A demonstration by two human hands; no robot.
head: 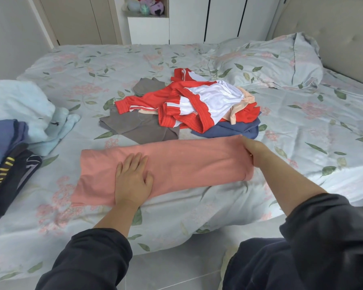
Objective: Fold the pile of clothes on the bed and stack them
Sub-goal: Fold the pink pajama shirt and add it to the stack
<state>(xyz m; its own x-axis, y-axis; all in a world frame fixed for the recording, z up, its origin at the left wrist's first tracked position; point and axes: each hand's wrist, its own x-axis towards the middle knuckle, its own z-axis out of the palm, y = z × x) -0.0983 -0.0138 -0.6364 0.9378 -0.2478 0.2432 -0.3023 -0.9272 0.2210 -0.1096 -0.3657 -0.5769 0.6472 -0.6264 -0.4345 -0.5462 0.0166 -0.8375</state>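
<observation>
matt pink cloth garment [176,162], glossy red-and-white jersey [197,101], printed cotton bedsheet [302,126]

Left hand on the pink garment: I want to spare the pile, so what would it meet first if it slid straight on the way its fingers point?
Past the far edge of the pink garment it rests on, the left hand would likely first reach the grey garment, though depth is unclear.

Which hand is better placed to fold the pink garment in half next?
The right hand: it grips the right end of the pink garment and can probably carry it over, while the left hand lies flat on the cloth as an anchor.
</observation>
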